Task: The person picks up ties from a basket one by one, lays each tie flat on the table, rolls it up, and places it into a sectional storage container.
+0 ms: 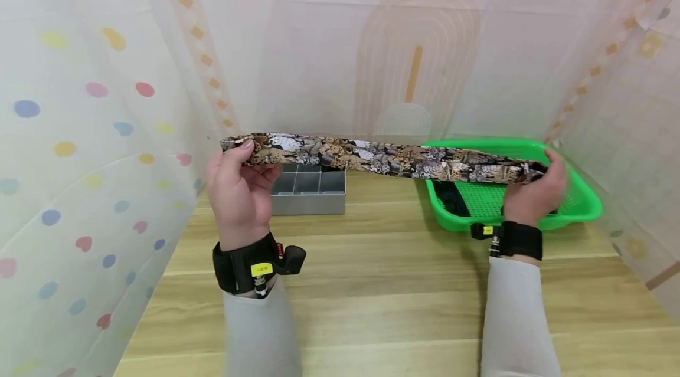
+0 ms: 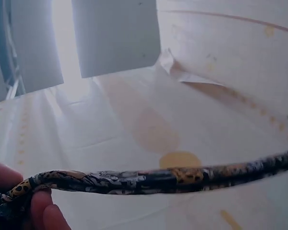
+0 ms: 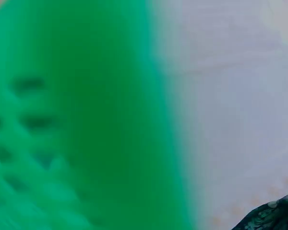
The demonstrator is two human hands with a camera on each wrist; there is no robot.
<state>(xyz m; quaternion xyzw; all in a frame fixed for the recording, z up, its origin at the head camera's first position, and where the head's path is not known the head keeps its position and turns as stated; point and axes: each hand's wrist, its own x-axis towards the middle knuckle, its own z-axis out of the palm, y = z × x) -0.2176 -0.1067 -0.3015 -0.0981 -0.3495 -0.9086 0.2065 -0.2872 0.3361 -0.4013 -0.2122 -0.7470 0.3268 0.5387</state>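
Note:
A long, narrow band of cloth [image 1: 382,159] with a dense animal print in brown, black and white is stretched between both hands, raised above the table. My left hand [image 1: 239,194] pinches its left end between thumb and fingers, as the left wrist view also shows with the band [image 2: 134,182] running off to the right. At the other end, my right hand [image 1: 536,191] grips the cloth above the green basket [image 1: 579,212]. In the right wrist view the basket wall [image 3: 110,120] looms blurred, and only a corner of dark patterned cloth [image 3: 273,215] shows.
Behind the left hand stands a grey divided box [image 1: 308,205], partly hidden by hand and cloth. Something black [image 1: 450,197] lies in the perforated basket at the right. Patterned curtains [image 1: 297,70] hang behind and at both sides of the wooden table [image 1: 393,294].

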